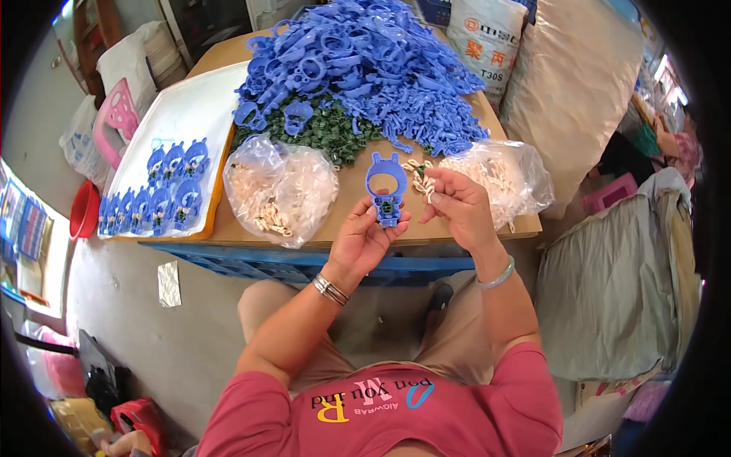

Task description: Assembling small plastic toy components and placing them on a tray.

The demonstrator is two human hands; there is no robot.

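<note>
My left hand is closed on the lower end of a blue plastic figure frame, held upright over the table. The frame has two ears, a large round opening, and a dark green part set in its lower body. Just right of it, the fingers of my right hand pinch among small cream plastic pieces, with a bit of dark green among them. Exactly which piece they grip is partly hidden. Clear bags of cream pieces lie on either side, one left bag and one right bag.
Behind my hands rises a large heap of blue plastic parts, with dark green parts at its front. On the left, a white tray with an orange rim bears several blue figures. Large sacks stand at the right.
</note>
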